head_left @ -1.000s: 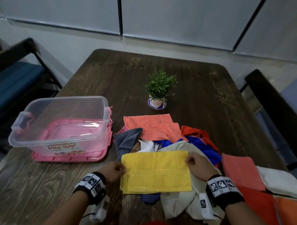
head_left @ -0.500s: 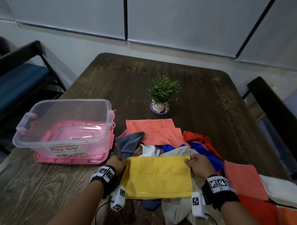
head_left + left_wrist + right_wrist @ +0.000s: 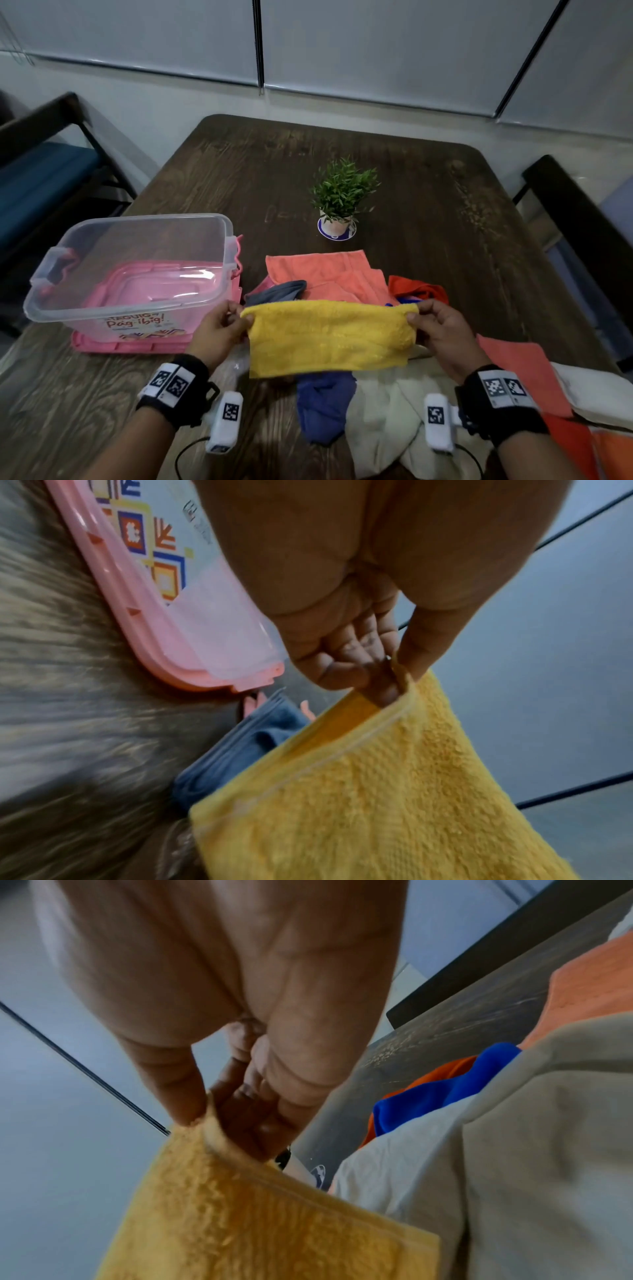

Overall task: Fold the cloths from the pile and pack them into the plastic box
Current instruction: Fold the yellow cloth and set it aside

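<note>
A folded yellow towel hangs in the air above the cloth pile, stretched between both hands. My left hand pinches its upper left corner, thumb against fingers, as the left wrist view shows on the yellow towel. My right hand pinches the upper right corner of the yellow towel. The clear plastic box stands at the left on its pink lid, close to my left hand. No cloth shows inside the box.
A small potted plant stands behind the pile. Blue, beige and grey cloths lie under the towel. Salmon, white and orange cloths lie at the right. Dark chairs flank the wooden table.
Both hands have lifted the yellow towel off the pile; it lay flat a second ago and now hangs from its top corners.
</note>
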`<state>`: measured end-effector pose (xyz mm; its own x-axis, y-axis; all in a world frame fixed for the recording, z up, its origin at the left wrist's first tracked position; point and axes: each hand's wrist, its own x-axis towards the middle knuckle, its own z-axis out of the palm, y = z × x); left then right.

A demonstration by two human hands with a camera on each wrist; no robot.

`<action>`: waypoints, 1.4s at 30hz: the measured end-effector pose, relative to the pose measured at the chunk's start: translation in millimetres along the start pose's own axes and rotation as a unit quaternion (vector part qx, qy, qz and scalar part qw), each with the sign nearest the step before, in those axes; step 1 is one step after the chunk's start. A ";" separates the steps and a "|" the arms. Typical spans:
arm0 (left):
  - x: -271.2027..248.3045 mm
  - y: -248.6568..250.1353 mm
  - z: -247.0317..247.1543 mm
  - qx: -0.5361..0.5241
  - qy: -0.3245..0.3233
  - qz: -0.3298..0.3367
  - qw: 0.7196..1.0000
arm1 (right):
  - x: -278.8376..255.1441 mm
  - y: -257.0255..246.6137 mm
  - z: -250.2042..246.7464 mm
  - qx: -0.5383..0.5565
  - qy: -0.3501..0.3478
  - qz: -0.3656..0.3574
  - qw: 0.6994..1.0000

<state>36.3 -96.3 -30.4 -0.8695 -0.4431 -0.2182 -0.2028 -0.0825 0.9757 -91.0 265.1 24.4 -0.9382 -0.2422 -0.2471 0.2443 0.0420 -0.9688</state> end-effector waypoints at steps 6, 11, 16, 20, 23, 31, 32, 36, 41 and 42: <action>-17.6 45.0 -9.6 -0.059 -0.029 0.086 0.994 | -0.1 -15.2 3.0 0.024 -0.019 -0.053 0.998; -21.3 55.9 -8.3 -0.057 -0.020 0.116 0.991 | 0.4 -17.0 -0.8 0.017 -0.020 -0.073 0.997; -21.2 59.2 -11.0 -0.030 0.004 0.143 0.989 | -3.3 -21.7 0.2 0.001 0.014 -0.119 0.993; -15.6 57.5 -19.7 0.036 0.027 0.165 0.985 | -7.6 -29.7 -2.7 -0.069 0.023 -0.129 0.989; -13.8 58.7 -22.3 0.131 0.047 0.178 0.974 | -5.5 -33.6 -3.0 -0.141 0.015 -0.143 0.980; -19.3 66.8 -25.6 0.289 0.066 0.235 0.926 | -1.9 -37.2 4.0 -0.219 0.045 -0.178 0.958; -19.2 67.4 -27.3 0.265 0.049 0.223 0.937 | -1.4 -37.8 4.4 -0.216 0.038 -0.172 0.960; -18.1 73.5 -28.7 0.095 -0.039 0.174 0.979 | 0.2 -38.9 8.7 -0.179 0.002 -0.134 0.975; -17.9 77.6 -27.5 -0.014 -0.024 0.142 0.989 | 1.4 -39.9 13.7 -0.121 0.032 -0.139 0.982; -18.9 77.8 -26.6 -0.029 -0.018 0.135 0.990 | 1.6 -39.5 13.8 -0.108 0.036 -0.147 0.983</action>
<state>48.9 -118.1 50.1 -0.9041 -0.4243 0.0504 0.0634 -0.0166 0.9978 -98.7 249.7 62.6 -0.9772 -0.2065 0.0498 -0.0894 0.1869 -0.9783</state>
